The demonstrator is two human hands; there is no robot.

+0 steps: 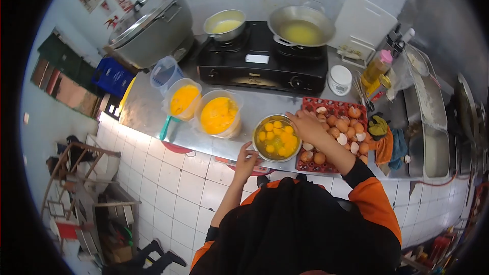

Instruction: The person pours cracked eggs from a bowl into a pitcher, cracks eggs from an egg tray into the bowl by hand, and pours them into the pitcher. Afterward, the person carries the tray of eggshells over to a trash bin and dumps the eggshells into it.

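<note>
A round metal bowl [255, 148] sits near the counter's front edge, with several whole yolks in clear egg white. My left hand [246, 162] is at its lower left side, the fingers curved against the rim. At the upper right rim is my right hand [307, 125], its fingertips closed on the edge; its palm side is hidden. Right of the bowl, a red egg tray [311, 103] carries several brown eggs [332, 120] and broken white-lined shells [342, 139]. To the left stand two clear plastic jugs of egg, one larger [219, 114] and one smaller [184, 100].
Behind is a black two-burner stove [260, 74] bearing a small pan [224, 25] and a wok [301, 25]. A large pot [153, 25] stands back left. A white scale [340, 80], an oil bottle [376, 69] and cloths [385, 145] are at right. A green handle [165, 127] overhangs the front edge.
</note>
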